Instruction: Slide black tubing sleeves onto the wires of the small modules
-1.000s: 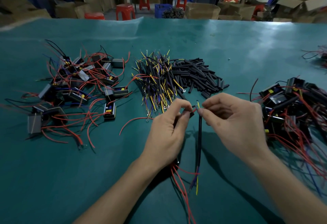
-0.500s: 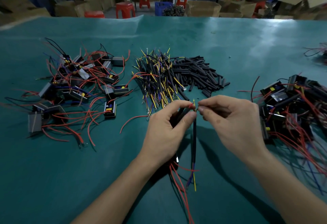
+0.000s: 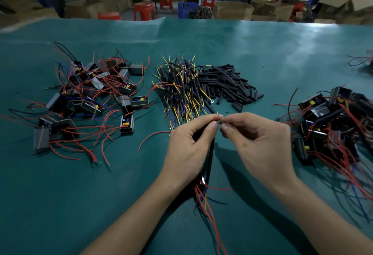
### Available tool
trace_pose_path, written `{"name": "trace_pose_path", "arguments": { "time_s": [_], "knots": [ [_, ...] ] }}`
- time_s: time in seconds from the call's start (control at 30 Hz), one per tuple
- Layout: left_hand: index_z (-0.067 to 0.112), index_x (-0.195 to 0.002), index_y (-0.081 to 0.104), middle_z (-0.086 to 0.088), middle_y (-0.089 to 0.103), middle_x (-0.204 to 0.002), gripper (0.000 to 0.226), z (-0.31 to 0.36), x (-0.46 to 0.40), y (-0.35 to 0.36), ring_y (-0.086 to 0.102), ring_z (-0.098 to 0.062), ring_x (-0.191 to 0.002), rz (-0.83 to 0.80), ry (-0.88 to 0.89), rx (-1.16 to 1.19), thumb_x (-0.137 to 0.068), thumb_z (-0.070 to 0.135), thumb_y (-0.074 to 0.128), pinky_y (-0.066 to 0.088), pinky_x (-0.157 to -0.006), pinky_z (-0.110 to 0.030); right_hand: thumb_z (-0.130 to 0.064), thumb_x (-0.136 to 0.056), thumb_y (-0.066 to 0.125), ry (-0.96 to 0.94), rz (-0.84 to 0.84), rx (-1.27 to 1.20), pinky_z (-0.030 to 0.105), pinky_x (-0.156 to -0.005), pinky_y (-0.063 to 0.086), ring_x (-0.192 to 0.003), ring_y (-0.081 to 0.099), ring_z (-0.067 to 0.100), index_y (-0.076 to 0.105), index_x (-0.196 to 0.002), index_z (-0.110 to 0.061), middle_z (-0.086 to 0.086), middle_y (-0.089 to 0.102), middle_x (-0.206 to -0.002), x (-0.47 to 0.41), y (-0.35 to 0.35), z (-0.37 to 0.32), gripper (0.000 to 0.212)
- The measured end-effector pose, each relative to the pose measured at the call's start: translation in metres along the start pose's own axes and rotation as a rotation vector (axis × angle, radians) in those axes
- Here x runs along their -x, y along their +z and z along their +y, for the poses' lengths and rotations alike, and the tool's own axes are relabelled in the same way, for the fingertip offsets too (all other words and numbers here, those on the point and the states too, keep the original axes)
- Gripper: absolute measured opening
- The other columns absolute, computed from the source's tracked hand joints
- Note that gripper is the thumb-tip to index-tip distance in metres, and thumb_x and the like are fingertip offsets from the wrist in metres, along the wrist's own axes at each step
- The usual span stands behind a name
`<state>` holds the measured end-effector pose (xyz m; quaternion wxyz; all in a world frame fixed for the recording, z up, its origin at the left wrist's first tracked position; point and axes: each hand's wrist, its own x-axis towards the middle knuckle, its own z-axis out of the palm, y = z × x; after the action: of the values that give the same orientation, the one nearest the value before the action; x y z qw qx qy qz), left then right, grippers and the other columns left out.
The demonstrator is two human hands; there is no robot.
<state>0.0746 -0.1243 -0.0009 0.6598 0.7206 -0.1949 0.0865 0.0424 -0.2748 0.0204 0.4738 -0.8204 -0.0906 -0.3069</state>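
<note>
My left hand point(image 3: 188, 150) pinches red wire tip point(image 3: 215, 118) at frame centre; right hand point(image 3: 260, 145) pinches beside it. Black sleeve point(image 3: 210, 160) hangs below. Loose sleeves pile point(image 3: 228, 84) upper centre on green counter point(image 3: 80, 194); module heaps left point(image 3: 88, 97), right point(image 3: 335, 125).

Head view looks down, seemingly close, over table point(image 3: 282, 49).

You are looking at a teal tabletop point(image 3: 222, 53) carrying black tubing sleeves point(image 3: 228, 85), a pile of black-sleeved wires point(image 3: 181, 93) showing yellow and blue ends, and black and grey modules point(image 3: 96, 97) trailing red wires. Red stools point(image 3: 144, 10) are showing behind.
</note>
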Motion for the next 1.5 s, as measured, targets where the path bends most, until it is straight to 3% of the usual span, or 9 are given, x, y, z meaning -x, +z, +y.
{"name": "trace_pose_path", "arguments": {
  "time_s": [0.23,0.33,0.63,0.8,0.9,1.07,1.33,1.43,1.5],
  "knots": [
    [0.009,-0.114,0.075,0.001,0.076,-0.108,0.02,0.002,0.0,-0.001,0.069,-0.011,-0.105,-0.055,-0.031,-0.082,-0.101,0.011,0.06,0.052,-0.097,-0.039,-0.004,-0.083,0.082,-0.132,-0.038,0.092,0.028,-0.074,0.06,-0.078,0.072,0.009,0.081,-0.087,-0.011,-0.006,0.073,-0.09,-0.003,-0.003,-0.001,0.008],
    [0.011,-0.113,0.076,0.003,0.077,-0.105,0.02,0.003,0.0,0.0,0.07,-0.009,-0.101,-0.059,-0.025,-0.119,-0.1,0.012,0.061,0.053,-0.093,-0.039,-0.006,-0.083,0.082,-0.145,-0.059,0.097,0.031,-0.077,0.06,-0.086,0.072,0.008,0.081,-0.086,-0.01,-0.004,0.074,-0.099,-0.006,-0.007,-0.001,0.005],
    [0.019,-0.104,0.078,0.006,0.076,-0.09,0.015,0.004,0.004,0.001,0.069,-0.011,-0.084,-0.046,0.028,-0.207,-0.095,0.012,0.067,0.053,-0.08,-0.036,-0.001,-0.082,0.083,-0.218,-0.073,0.212,0.023,-0.071,0.056,-0.073,0.069,0.005,0.082,-0.087,-0.012,-0.006,0.076,-0.081,-0.008,-0.011,-0.001,0.012],
    [0.021,-0.098,0.074,-0.004,0.063,-0.067,0.009,0.002,0.003,0.0,0.052,-0.021,-0.061,-0.027,0.039,-0.23,-0.092,0.015,0.071,0.045,-0.062,-0.038,-0.004,-0.08,0.084,-0.015,-0.053,0.12,0.021,-0.07,0.057,-0.07,0.071,0.004,0.082,-0.084,-0.021,-0.013,0.076,-0.075,-0.007,-0.008,-0.002,0.017],
    [0.021,-0.094,0.073,0.006,0.059,-0.065,0.007,0.002,0.004,0.0,0.044,-0.006,-0.057,-0.006,0.05,-0.221,-0.09,0.015,0.074,0.039,-0.057,-0.026,-0.005,-0.081,0.082,0.166,-0.106,-0.024,0.028,-0.072,0.06,-0.072,0.074,0.008,0.082,-0.083,-0.023,-0.011,0.077,-0.075,-0.009,-0.008,-0.002,0.018],
    [0.021,-0.092,0.076,0.019,0.057,-0.063,0.008,0.005,0.004,0.001,0.047,-0.001,-0.058,0.0,0.039,-0.214,-0.089,0.013,0.076,0.035,-0.058,-0.013,0.001,-0.079,0.082,0.399,-0.145,-0.223,0.03,-0.067,0.057,-0.065,0.07,0.016,0.081,-0.079,-0.015,0.005,0.076,-0.072,-0.013,-0.012,-0.002,0.016],
    [0.02,-0.093,0.077,0.01,0.07,-0.078,0.011,0.005,0.008,0.002,0.06,-0.006,-0.068,-0.013,0.08,-0.241,-0.087,0.011,0.076,0.047,-0.067,-0.022,0.006,-0.073,0.077,0.881,-0.159,-0.639,0.022,-0.054,0.055,-0.056,0.064,0.016,0.074,-0.077,-0.006,0.011,0.067,-0.067,-0.018,-0.017,-0.006,0.013],
    [0.022,-0.093,0.076,0.01,0.07,-0.079,0.01,0.004,0.008,0.001,0.061,-0.007,-0.07,-0.013,0.076,-0.247,-0.087,0.014,0.076,0.049,-0.068,-0.024,0.007,-0.075,0.075,0.884,-0.149,-0.663,0.023,-0.053,0.055,-0.056,0.062,0.015,0.069,-0.074,-0.009,0.01,0.066,-0.066,-0.016,-0.013,-0.006,0.018],
    [0.022,-0.093,0.077,0.011,0.07,-0.079,0.01,0.003,0.007,0.001,0.061,-0.006,-0.07,0.0,0.065,-0.244,-0.087,0.013,0.076,0.047,-0.068,-0.02,0.008,-0.078,0.076,0.701,-0.153,-0.523,0.025,-0.057,0.055,-0.059,0.062,0.018,0.071,-0.072,-0.009,0.013,0.068,-0.067,-0.014,-0.013,-0.006,0.019]
  ]
}}
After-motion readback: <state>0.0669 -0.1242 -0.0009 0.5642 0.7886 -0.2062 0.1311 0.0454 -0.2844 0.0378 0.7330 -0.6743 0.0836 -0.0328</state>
